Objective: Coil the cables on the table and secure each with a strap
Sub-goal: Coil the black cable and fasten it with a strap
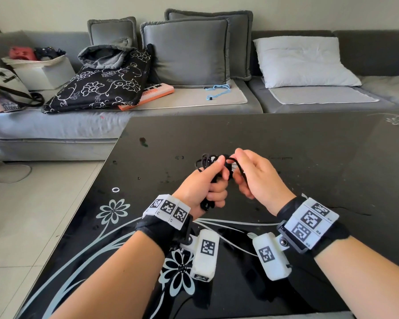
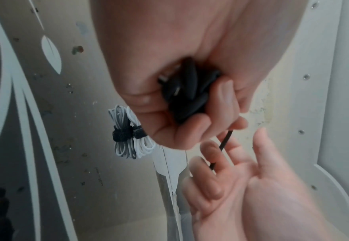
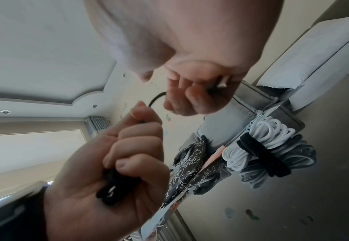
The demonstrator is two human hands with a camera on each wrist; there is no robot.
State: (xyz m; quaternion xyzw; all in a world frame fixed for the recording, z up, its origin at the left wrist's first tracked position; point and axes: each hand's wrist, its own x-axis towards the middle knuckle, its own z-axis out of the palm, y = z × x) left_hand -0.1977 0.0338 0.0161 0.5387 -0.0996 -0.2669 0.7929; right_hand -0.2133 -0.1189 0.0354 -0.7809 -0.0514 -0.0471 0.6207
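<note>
Head view: both hands, left (image 1: 202,187) and right (image 1: 258,178), gripping thin black cable (image 1: 234,163) (rubbery, looped).

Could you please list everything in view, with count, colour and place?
black cable: one, black, coiled in the left hand's grip.
white cable: one, white, coiled on the table under a black strap.
table: one, glossy black with flower print.
ring: one, white, on the table's left part.
sofa: one, grey, behind the table.
cushions: three grey, one white, on the sofa.
left hand: gripping the black coil.
right hand: pinching the black cable's free end.
</note>
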